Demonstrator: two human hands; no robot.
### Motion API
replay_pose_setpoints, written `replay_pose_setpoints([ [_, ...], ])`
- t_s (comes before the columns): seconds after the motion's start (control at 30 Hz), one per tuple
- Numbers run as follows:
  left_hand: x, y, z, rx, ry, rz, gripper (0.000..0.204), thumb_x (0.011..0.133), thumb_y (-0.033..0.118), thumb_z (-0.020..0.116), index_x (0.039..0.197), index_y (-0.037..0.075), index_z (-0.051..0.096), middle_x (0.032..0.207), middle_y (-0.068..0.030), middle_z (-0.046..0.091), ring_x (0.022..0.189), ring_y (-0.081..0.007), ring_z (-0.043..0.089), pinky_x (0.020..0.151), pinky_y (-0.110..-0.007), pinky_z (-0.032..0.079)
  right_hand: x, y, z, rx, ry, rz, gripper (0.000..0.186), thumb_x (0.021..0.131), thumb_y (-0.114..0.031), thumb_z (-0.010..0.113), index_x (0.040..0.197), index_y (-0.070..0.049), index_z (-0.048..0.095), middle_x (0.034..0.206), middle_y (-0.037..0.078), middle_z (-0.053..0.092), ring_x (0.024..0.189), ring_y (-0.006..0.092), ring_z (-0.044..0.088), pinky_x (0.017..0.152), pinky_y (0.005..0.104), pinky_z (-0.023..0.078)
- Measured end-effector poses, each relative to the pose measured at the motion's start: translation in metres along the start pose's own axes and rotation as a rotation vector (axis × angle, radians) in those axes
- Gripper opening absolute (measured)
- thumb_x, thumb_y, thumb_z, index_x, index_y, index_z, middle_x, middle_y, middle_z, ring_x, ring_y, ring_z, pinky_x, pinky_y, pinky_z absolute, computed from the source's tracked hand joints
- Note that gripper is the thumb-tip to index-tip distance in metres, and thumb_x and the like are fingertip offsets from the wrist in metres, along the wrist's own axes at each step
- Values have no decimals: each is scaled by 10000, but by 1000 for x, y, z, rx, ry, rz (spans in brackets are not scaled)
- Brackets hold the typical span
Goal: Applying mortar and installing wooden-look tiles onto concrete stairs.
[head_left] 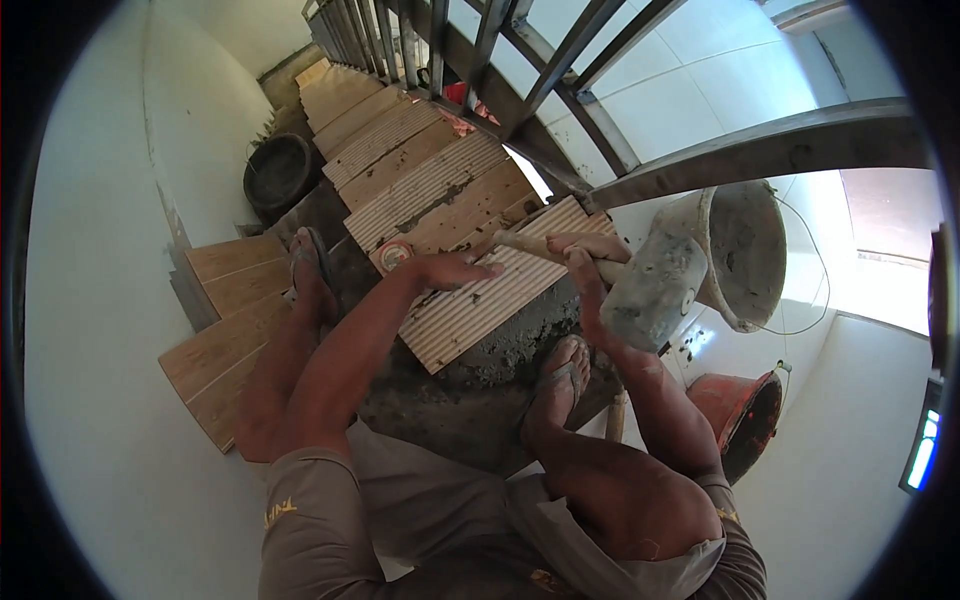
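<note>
My right hand (592, 256) is wrapped around the wooden handle of a mallet. The big grey mallet head (655, 292), smeared with mortar, is on the right of that hand. With fingers stretched out, my left hand (455, 271) lies at the far left part of a ribbed beige stair tile (470, 318), seemingly resting on it. This tile sits on dark wet mortar (500, 352) that shows along its near edge. A small round red and white object (396, 256), perhaps a tape measure, is beside my left wrist. Crumbs of mortar are scattered over the tile.
Tiled steps (385, 135) lead away, with a metal railing (560, 75) on their right. A black tub (279, 172) and loose wood-look tiles (225, 345) lie left by the wall. At right are a grey bucket (745, 255) and a red bucket (712, 402). My sandaled feet straddle the mortar.
</note>
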State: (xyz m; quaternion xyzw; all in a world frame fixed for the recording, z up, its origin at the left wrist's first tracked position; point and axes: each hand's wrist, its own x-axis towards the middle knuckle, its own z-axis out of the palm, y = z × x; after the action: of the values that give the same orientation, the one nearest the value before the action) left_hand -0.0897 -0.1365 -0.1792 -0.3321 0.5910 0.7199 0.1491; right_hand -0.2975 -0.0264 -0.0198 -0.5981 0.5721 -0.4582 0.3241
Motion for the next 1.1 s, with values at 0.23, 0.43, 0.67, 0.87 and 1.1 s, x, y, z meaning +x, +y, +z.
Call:
replay_pose_setpoints([
  [0.23,-10,10,-1,25,-3,-40,1185,854,846,550,1680,135,84,1657,-191,340,1488,-325,395,1198,-417,327,13,9,-2,-184,47,-177,87,1022,-29,605,993,-13,686,994,78,709,866,163,686,753,301,544],
  [0.43,-8,16,-1,0,-38,-63,1193,851,856,542,1680,137,74,1659,-196,334,1492,-328,390,1208,-417,314,-15,55,-24,1269,-79,514,353,941,-7,694,1277,-24,588,1194,122,661,1090,213,669,922,339,573],
  [0.67,-12,14,-1,30,-22,-63,1145,885,813,553,1681,148,69,1654,-194,342,1494,-309,382,1201,-396,323,2,14,-8,-117,-49,-27,51,1035,-65,610,1023,-22,633,904,36,712,713,54,581,607,237,460],
  [0.87,2,-2,1,35,-16,28,1123,897,795,556,1682,154,72,1655,-181,346,1496,-307,377,1212,-389,301,3,-2,-9,10,-112,-47,57,1007,-40,622,971,-52,664,984,28,693,805,126,632,681,281,506],
  [1.1,1,1,0,52,43,7,1142,899,767,588,1671,86,92,1654,-211,333,1497,-313,368,1211,-412,303,-6,23,-21,39,-289,45,94,1033,-57,581,1038,-29,671,1036,63,690,907,154,655,780,282,533],
])
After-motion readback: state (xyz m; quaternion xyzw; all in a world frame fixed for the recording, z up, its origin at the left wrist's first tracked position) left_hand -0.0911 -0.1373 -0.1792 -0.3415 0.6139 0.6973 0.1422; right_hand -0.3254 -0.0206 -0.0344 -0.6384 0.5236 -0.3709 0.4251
